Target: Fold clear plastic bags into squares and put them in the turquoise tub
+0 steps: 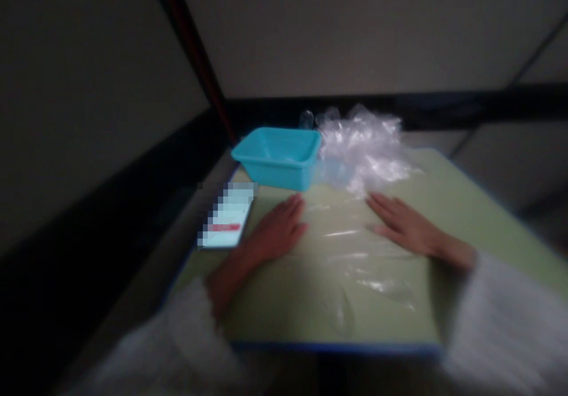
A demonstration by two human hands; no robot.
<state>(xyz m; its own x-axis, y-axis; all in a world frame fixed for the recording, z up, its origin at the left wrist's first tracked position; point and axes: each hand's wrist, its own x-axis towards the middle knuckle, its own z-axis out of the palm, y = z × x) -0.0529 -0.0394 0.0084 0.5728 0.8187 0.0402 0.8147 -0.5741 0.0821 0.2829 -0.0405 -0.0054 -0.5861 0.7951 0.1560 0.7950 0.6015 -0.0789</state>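
Observation:
A clear plastic bag (346, 260) lies spread on the table between my hands, with shiny creases across it. My left hand (281, 227) rests flat along its left side, fingers stretched forward. On the opposite side, my right hand (402, 224) lies palm down with its fingers extended and thumb apart. Both hands appear to press on the film and grip nothing. Just beyond them sits a heap of crumpled clear plastic bags (366, 144). The bag's exact outline is hard to make out in the dim, blurred picture.
A turquoise plastic basin (284, 171) stands at the back left of the yellow-green table (470, 206), beside the heap. A phone (226, 218) with a lit screen lies at the left edge. The table has a blue rim, and walls stand behind and to the left.

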